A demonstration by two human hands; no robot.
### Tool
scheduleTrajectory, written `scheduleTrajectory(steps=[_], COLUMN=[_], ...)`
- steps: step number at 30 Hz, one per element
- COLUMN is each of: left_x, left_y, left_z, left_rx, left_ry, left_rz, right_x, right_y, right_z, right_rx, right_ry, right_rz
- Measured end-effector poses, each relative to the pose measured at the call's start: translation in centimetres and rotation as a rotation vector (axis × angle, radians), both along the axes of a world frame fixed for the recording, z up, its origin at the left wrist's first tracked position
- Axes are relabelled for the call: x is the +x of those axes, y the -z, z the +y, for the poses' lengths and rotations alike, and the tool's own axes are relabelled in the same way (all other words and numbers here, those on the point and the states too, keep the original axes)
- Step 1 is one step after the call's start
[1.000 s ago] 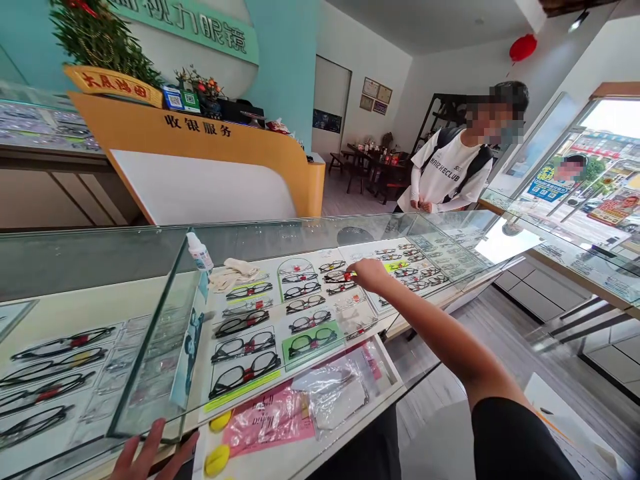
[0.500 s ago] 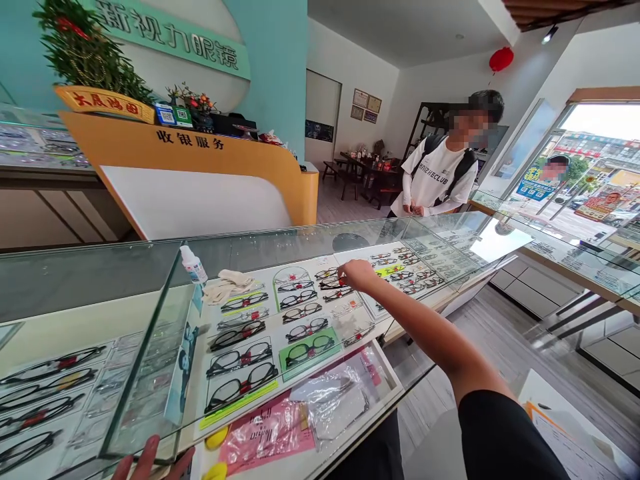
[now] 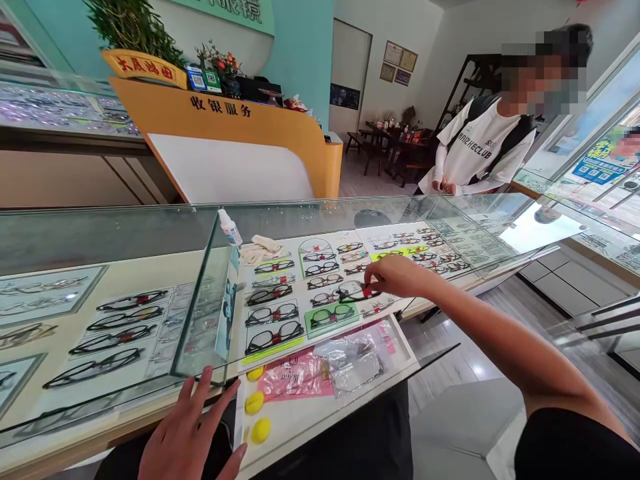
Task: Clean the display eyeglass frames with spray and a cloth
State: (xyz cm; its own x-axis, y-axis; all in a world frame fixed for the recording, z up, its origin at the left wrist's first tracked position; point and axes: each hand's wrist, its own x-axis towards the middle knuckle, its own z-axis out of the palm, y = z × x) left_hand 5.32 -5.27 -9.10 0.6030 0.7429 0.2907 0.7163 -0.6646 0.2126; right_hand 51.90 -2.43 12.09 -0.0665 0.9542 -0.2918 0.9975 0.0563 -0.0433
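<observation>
My right hand [image 3: 397, 277] reaches into the open glass display case and pinches a pair of black glasses [image 3: 353, 293] with a red tag at its bridge, lifted just above the white tray [image 3: 395, 327] of frames. My left hand [image 3: 193, 437] rests with fingers spread on the near edge of the glass counter [image 3: 100, 240], holding nothing. Rows of black glasses [image 3: 273, 313] lie on the tray, one pair on a green card [image 3: 330, 317].
A person in a white shirt [image 3: 480, 150] stands across the counter. A small spray bottle [image 3: 229, 228] and a folded cloth [image 3: 260, 250] lie at the tray's back. Plastic bags [image 3: 350, 360], pink paper [image 3: 295, 380] and yellow round pieces [image 3: 255, 403] sit at the front. An orange reception desk [image 3: 240, 133] stands behind.
My right hand has drawn back from the far rows toward me, now with a pair of black glasses in its fingers. My left hand shows further up on the counter edge.
</observation>
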Motion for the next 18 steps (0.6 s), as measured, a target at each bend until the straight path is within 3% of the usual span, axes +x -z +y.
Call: scheduleTrajectory(steps=[3,7,11,18], left_x=[0.1,0.4,0.1,-0.9], left_y=[-0.2,-0.4,-0.1,1.2], left_z=[-0.2,-0.5,-0.5,-0.1], left_rx=[-0.019,-0.040,-0.074,-0.041], left_ry=[0.006,-0.015,-0.011,-0.025], left_rz=[0.011,-0.002,0.011,0.006], right_x=[-2.3,-3.3,-1.6,2.9], right_y=[1.7,7.7,13.0,17.3], right_z=[-3.9,-6.2,-5.5,-1.6], right_rx=[-0.204,-0.388,-0.350,-0.199], right_ry=[-0.076,-0.022,0.046,0.196], right_rz=[0.002,-0.078,-0.143,-0.187])
